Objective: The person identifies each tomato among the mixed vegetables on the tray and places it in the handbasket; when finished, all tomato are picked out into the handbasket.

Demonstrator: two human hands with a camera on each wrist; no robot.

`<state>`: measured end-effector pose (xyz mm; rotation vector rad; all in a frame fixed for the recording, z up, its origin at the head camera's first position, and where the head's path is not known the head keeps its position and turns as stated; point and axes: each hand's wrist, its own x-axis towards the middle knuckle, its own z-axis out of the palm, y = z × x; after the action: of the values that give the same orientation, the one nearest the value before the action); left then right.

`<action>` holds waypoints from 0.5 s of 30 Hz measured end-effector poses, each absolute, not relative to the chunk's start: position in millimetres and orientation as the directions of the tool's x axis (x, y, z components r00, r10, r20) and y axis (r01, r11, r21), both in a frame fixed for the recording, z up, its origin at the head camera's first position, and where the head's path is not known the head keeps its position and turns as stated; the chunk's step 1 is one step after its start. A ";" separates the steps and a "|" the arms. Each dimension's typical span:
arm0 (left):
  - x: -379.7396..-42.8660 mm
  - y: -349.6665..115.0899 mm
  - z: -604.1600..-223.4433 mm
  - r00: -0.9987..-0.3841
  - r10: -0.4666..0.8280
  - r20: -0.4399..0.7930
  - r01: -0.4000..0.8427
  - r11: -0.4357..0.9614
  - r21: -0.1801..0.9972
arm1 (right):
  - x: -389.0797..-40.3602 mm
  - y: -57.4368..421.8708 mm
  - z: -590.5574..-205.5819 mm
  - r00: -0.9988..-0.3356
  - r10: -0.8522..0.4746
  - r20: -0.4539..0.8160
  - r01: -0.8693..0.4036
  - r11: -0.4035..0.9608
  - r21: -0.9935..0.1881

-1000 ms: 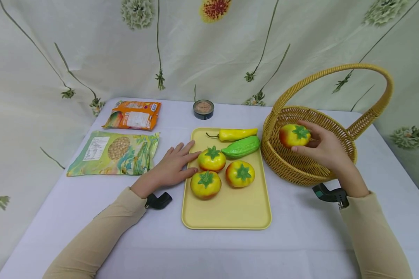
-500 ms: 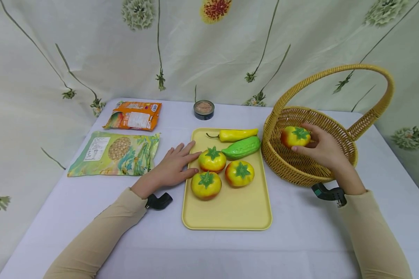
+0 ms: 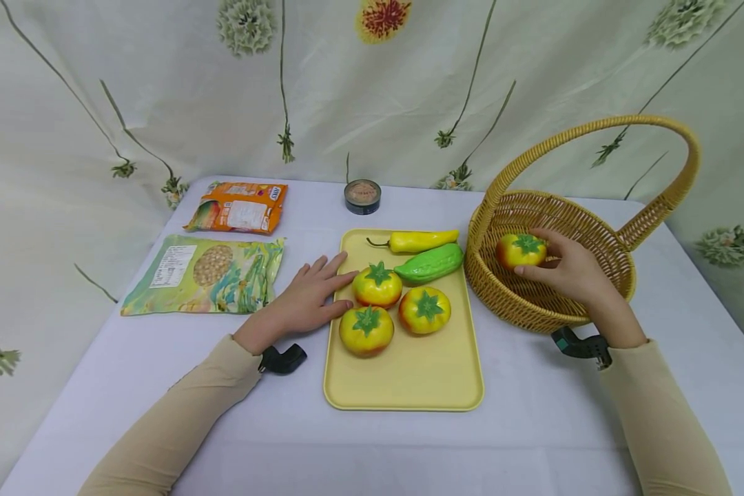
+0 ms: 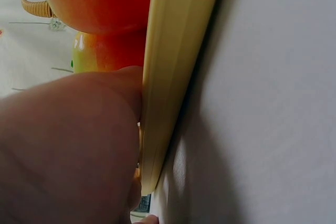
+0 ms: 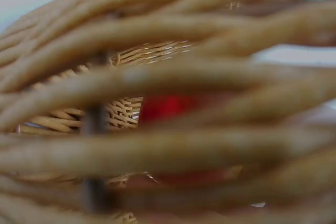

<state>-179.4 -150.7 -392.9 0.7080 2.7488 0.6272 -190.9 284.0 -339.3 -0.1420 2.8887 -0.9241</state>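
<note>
My right hand [image 3: 567,270] reaches into the wicker basket [image 3: 552,317]. Thumb and fingers grip a yellow-and-red toy persimmon [image 3: 516,253] with a green star-shaped top, held low inside near the left wall. In the right wrist view the basket's weave [image 5: 157,153] fills the front, with red of the persimmon [image 5: 168,107] through a gap. My left hand [image 3: 304,296] lies spread over the left edge of the yellow tray [image 3: 403,386], fingertips by two persimmons [image 3: 366,332]. On the tray are another persimmon [image 3: 425,311], a yellow pepper [image 3: 424,240] and a green bumpy gourd [image 3: 430,263].
An orange snack packet [image 3: 238,207] and a green bag [image 3: 204,275] lie on the left of the white-covered table. A small round tin [image 3: 362,196] stands behind the tray. The basket's tall handle [image 3: 645,120] arches above the right hand.
The right hand has sunk a little deeper into the basket, the persimmon moving down and slightly left with it. The left hand stays in place on the tray edge.
</note>
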 end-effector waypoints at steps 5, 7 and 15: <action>-179.7 -150.2 -393.8 -0.854 0.507 -0.113 0.409 0.791 0.455 | -190.2 284.7 -340.8 -0.989 -0.128 -0.068 -0.070 0.835 -0.545; -180.0 -150.2 -394.0 -0.854 0.509 -0.111 0.411 0.789 0.457 | -190.3 285.5 -341.6 -0.988 -0.142 -0.065 -0.086 0.843 -0.531; -179.4 -150.8 -392.8 -0.854 0.508 -0.111 0.408 0.786 0.464 | -191.5 286.4 -343.1 -0.977 -0.170 -0.129 -0.079 0.848 -0.523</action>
<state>-179.4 -150.8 -392.8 0.7151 2.7482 0.6365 -191.5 286.4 -343.1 -0.1940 2.8545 -0.7974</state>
